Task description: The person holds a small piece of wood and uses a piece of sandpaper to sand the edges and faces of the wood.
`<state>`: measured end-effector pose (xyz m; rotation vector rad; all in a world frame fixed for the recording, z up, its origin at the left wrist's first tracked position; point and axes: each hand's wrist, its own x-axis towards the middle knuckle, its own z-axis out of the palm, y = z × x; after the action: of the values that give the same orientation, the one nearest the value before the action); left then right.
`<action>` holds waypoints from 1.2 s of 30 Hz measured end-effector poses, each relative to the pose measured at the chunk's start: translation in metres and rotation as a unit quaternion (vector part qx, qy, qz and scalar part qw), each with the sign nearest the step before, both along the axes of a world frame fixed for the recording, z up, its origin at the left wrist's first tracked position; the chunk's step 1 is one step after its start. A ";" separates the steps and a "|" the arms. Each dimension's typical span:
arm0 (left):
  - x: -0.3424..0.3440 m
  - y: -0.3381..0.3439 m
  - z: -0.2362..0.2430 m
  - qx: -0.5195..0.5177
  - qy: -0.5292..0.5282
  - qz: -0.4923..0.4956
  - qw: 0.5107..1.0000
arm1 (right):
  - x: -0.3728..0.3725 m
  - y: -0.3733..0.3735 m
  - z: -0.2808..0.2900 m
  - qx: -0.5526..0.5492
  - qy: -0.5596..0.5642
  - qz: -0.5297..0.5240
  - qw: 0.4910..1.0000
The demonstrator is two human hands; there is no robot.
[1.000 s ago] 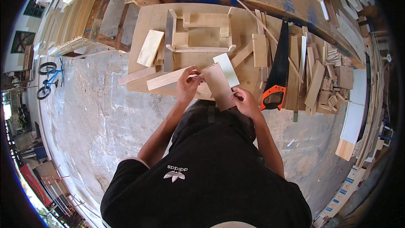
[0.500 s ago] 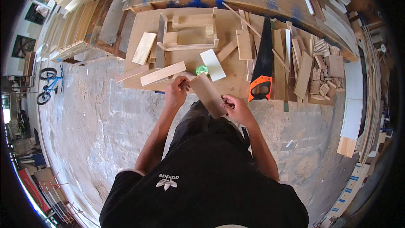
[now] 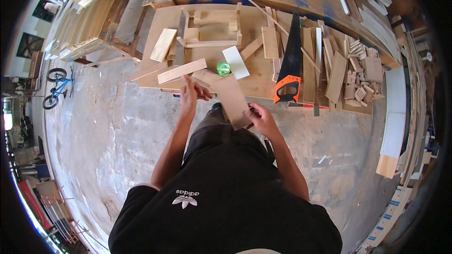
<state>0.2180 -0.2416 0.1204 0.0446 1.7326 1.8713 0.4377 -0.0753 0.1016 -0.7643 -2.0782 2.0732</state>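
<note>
A flat, pale brown wooden board (image 3: 232,101) is held over my lap, in front of the workbench edge. My right hand (image 3: 262,119) grips its lower right edge. Apart from the board's left side, my left hand (image 3: 192,93) has its fingers spread, with nothing visible in them. Just beyond the board, a green, clear, round object (image 3: 223,69) sits on the bench beside a white rectangular piece (image 3: 236,62). A light wooden strip (image 3: 182,71) lies beyond my left hand.
The bench (image 3: 258,87) bears a wooden frame (image 3: 212,43), a handsaw (image 3: 288,68) with an orange and black handle, and a pile of wood offcuts (image 3: 362,75) at the right. Stacked planks (image 3: 84,28) stand at left. A blue bicycle (image 3: 60,88) is farther left.
My left hand has come away from the board and its fingers have spread. The board has turned more upright in the picture, still in my right hand. The view has shifted slightly.
</note>
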 end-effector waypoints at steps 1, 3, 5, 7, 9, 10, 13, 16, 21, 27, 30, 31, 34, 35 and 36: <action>-0.003 0.001 0.000 0.002 -0.021 -0.013 1.000 | -0.002 0.003 0.002 -0.050 0.005 -0.010 0.999; -0.009 0.002 -0.011 0.001 -0.032 -0.116 0.993 | -0.004 0.005 0.013 -0.126 -0.007 -0.064 0.990; 0.003 0.019 -0.007 0.061 -0.040 -0.169 0.983 | -0.010 0.006 0.020 -0.185 -0.002 -0.069 0.980; 0.018 0.034 -0.005 0.133 -0.037 -0.188 0.972 | -0.018 0.003 0.031 -0.217 -0.005 -0.070 0.974; 0.025 0.041 0.000 0.179 -0.066 -0.211 0.959 | -0.028 -0.005 0.040 -0.223 -0.015 -0.065 0.972; 0.026 0.044 0.009 0.190 -0.096 -0.228 0.950 | -0.032 -0.008 0.037 -0.221 -0.018 -0.056 0.974; 0.016 0.048 0.024 0.200 -0.172 -0.209 0.942 | -0.053 -0.021 0.020 -0.215 -0.029 -0.025 0.976; -0.010 0.038 0.007 0.190 -0.223 -0.168 0.941 | -0.078 -0.033 0.004 -0.168 -0.033 0.001 0.985; -0.065 0.001 -0.001 0.251 -0.261 -0.126 0.924 | -0.140 -0.055 -0.008 -0.068 -0.026 0.059 0.996; -0.148 -0.039 -0.013 0.266 -0.238 -0.058 0.933 | -0.230 -0.089 0.024 -0.073 -0.055 0.092 0.992; -0.180 -0.052 -0.010 0.259 -0.239 -0.040 0.935 | -0.264 -0.105 0.025 -0.047 -0.058 0.073 0.995; -0.189 -0.055 -0.009 0.267 -0.252 -0.039 0.930 | -0.270 -0.110 0.017 -0.010 -0.036 0.060 0.998; -0.213 -0.063 -0.011 0.277 -0.259 -0.050 0.924 | -0.287 -0.124 0.006 0.010 -0.025 0.037 0.999; -0.220 -0.065 -0.013 0.276 -0.258 -0.055 0.924 | -0.289 -0.126 0.008 -0.045 -0.056 0.039 0.997; -0.226 -0.067 -0.014 0.279 -0.255 -0.064 0.924 | -0.291 -0.127 0.011 -0.099 -0.085 0.041 0.991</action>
<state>-0.0076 -0.3089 0.1065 -0.0988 0.8041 1.9933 0.1471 -0.2025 0.1129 -0.9293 -2.0394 2.3635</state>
